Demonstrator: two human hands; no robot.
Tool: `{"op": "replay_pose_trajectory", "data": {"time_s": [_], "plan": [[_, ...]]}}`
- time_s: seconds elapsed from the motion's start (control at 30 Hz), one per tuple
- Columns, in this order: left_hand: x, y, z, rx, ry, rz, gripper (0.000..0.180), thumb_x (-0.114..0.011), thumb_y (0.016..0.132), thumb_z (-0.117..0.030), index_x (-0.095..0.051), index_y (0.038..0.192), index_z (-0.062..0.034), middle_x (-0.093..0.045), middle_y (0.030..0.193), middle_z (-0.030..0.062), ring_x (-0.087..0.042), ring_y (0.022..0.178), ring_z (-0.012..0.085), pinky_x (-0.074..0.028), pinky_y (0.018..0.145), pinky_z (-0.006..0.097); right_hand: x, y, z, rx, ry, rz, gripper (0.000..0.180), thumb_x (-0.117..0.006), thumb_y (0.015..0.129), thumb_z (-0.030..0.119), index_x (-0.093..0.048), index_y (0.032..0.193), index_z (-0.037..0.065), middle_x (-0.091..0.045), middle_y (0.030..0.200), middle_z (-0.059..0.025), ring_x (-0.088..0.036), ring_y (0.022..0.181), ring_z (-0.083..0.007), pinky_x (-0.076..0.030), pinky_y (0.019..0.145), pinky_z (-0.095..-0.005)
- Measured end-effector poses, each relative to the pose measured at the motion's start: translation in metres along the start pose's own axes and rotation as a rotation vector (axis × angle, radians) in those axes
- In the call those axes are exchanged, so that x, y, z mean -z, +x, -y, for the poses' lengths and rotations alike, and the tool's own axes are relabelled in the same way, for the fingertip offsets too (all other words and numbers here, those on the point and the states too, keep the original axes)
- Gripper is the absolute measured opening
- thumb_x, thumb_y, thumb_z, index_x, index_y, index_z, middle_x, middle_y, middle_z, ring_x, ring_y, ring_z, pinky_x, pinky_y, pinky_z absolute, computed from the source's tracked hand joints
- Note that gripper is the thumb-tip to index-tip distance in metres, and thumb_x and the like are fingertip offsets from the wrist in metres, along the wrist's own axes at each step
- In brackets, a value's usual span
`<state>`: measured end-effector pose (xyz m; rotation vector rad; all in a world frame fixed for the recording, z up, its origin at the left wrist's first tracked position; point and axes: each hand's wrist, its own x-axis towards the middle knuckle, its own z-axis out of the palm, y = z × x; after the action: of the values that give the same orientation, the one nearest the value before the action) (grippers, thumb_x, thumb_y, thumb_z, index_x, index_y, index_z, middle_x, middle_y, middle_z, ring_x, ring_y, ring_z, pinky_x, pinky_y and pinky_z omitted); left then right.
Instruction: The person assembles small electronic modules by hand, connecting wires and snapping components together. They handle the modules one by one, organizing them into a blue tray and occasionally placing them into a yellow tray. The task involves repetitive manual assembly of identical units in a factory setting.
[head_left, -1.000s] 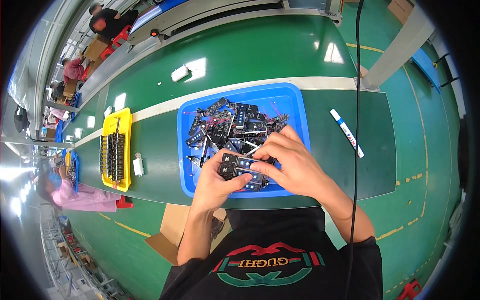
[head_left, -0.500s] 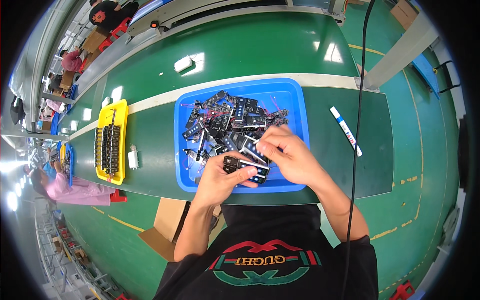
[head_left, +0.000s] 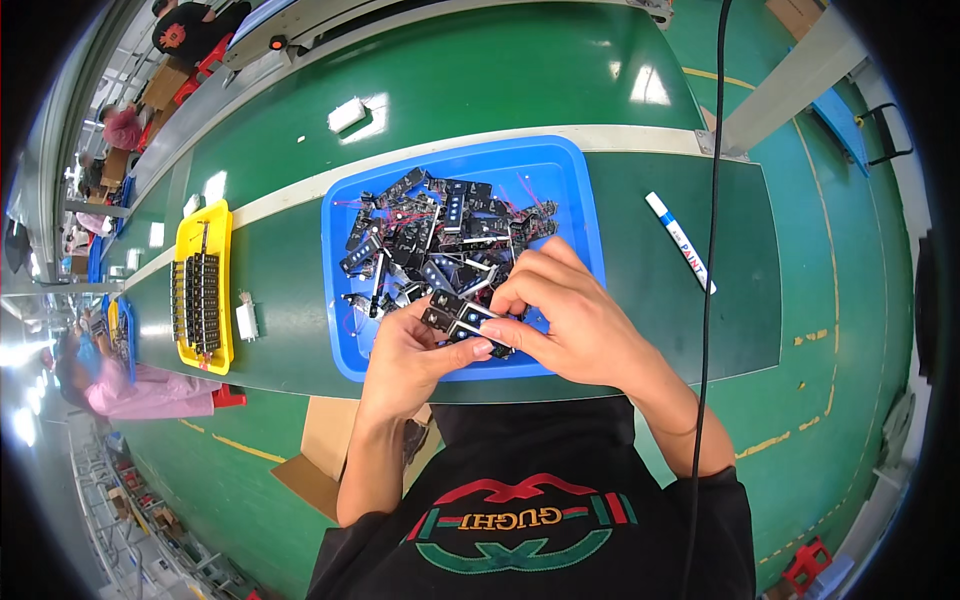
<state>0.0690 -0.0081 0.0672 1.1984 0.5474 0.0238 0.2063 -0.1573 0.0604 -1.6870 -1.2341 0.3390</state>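
Note:
Over the near edge of the blue tray, my left hand grips small black modules with rows of pale dots, thumb on top. My right hand pinches another black module of the same kind between thumb and fingers. It lies against those in the left hand; my fingers partly hide where they meet. Behind both hands, the tray holds a jumbled heap of black modules with thin red wires.
Left of the blue tray, a yellow tray holds a neat row of black modules. A white block lies beside it. To the right are a white marker and a hanging black cable. An open cardboard box stands below.
My right hand has come down and left, bringing its module against those in my left hand. The whole view has shifted slightly, with the trays now further left.

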Motion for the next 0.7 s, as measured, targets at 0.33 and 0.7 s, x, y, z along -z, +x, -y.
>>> {"op": "replay_pose_trajectory", "data": {"time_s": [0.33,0.7], "plan": [[-0.002,0.003,0.01,-0.152,-0.147,0.015,0.024,-0.071,0.076,0.009,-0.063,0.099,0.005,-0.069,0.091,0.0127,-0.066,0.077,0.0151,-0.057,0.07,0.028,-0.003,0.003,-0.006,-0.07,0.237,0.058,0.017,-0.062,0.088,0.017,-0.064,0.081,0.002,-0.058,0.075,-0.0092,-0.049,0.074,-0.0273,-0.04,0.071,-0.0384],[0.014,0.008,0.003,-0.245,-0.155,-0.064,0.026,-0.072,0.076,0.009,-0.063,0.1,0.0052,-0.068,0.095,0.0152,-0.068,0.076,0.0176,-0.058,0.07,0.029,-0.002,0.013,-0.016,-0.356,0.466,-0.04,0.025,-0.062,0.092,0.024,-0.065,0.088,-0.001,-0.052,0.071,-0.0061,-0.047,0.068,-0.0174,-0.039,0.063,-0.0315]]}}
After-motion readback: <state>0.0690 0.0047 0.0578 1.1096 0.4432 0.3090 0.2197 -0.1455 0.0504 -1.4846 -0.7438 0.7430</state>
